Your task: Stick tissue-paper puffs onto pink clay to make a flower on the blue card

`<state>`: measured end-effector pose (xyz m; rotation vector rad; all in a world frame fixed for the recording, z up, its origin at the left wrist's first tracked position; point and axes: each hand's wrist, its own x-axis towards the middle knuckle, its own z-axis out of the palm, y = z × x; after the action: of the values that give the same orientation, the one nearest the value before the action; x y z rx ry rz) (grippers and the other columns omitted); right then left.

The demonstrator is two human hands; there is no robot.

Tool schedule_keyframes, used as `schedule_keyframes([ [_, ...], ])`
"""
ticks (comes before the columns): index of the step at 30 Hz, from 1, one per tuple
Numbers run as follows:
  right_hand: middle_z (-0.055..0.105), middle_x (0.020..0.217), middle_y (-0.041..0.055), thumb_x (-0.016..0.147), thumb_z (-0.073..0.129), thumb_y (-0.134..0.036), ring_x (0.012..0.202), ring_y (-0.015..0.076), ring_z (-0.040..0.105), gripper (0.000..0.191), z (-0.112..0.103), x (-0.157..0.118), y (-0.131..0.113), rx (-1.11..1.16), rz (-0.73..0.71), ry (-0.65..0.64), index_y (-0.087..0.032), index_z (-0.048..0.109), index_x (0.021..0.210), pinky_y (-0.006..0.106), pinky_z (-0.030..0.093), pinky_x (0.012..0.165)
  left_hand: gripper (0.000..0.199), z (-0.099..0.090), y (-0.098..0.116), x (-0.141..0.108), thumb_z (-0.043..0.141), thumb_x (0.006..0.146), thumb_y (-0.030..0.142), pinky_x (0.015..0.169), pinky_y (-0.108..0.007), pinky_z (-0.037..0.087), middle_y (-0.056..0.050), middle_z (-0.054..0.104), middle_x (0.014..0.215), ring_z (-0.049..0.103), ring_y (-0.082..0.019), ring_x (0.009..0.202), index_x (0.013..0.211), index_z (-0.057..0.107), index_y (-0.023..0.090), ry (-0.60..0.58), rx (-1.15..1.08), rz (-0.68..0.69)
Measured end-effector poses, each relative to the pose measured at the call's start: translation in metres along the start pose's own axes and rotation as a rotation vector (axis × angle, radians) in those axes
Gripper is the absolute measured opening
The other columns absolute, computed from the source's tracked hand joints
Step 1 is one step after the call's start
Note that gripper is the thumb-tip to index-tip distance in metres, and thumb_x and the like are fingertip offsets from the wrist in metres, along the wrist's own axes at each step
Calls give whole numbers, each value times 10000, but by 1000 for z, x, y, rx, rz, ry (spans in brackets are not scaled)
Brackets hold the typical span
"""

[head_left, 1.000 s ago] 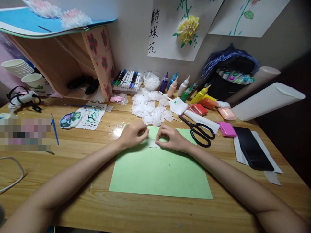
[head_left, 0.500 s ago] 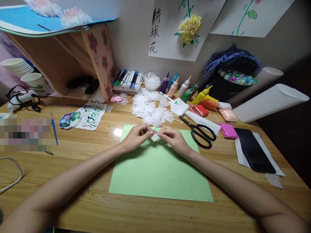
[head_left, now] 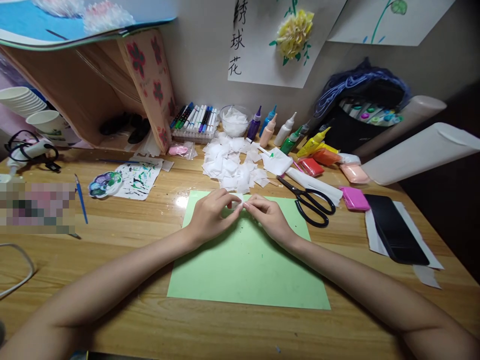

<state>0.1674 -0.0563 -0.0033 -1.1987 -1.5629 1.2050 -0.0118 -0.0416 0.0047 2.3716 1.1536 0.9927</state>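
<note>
Over the upper part of a green sheet (head_left: 247, 270), my left hand (head_left: 214, 216) and my right hand (head_left: 270, 218) meet fingertip to fingertip. Between them is a small piece of white tissue paper (head_left: 237, 202), pinched by both hands and partly hidden by the fingers. Just behind the hands lies a loose pile of white tissue pieces (head_left: 230, 162). A glass bowl (head_left: 235, 121) with more white tissue stands behind the pile.
Black-handled scissors (head_left: 309, 200) lie right of my hands, beside a rolled white paper (head_left: 313, 185). Paint bottles (head_left: 267, 131) and markers (head_left: 195, 119) line the back. A phone (head_left: 397, 230) is at the right, a paint-stained paper (head_left: 138, 179) at the left.
My left hand has turned, and its fingers have closed in toward my right fingertips. The tissue piece now looks more bunched and less of it shows. The view has shifted slightly.
</note>
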Motion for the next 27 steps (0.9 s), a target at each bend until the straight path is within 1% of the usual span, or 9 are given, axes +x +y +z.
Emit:
schedule_keyframes([
  [5,462,688,-3,888,505,-408,647,126,447,384,0,1,-3,22,-15,-36,-176,522,582,265,362,624,145,4,2,-2,564,832,292,579,-244,357,-7,577,663,505,-118,628,767,619,176,30,23,-9],
  [11,452,697,-1,905,482,-377,659,128,441,389,0,-1,-1,14,-40,-54,-174,502,573,270,347,628,158,4,3,-1,600,776,251,519,-226,311,29,508,557,440,-91,538,645,587,164,42,-33,-98],
  [15,456,721,4,897,502,-348,675,128,442,334,0,-1,0,-8,-35,-60,-167,560,623,273,342,636,168,4,5,0,612,757,245,510,-216,301,42,478,524,415,-78,511,618,582,156,37,-106,-172],
  [20,468,746,8,856,563,-300,682,132,453,178,0,-2,3,-1,-39,-81,-178,683,809,275,339,614,185,3,6,2,618,753,274,509,-217,299,37,478,520,403,-78,506,615,616,150,11,-205,-271],
  [27,486,742,12,835,585,-258,676,130,461,144,1,-2,6,0,-60,-53,-177,704,842,275,344,595,191,3,6,3,622,749,291,501,-217,286,36,450,507,377,-78,505,633,654,143,-21,-322,-351],
])
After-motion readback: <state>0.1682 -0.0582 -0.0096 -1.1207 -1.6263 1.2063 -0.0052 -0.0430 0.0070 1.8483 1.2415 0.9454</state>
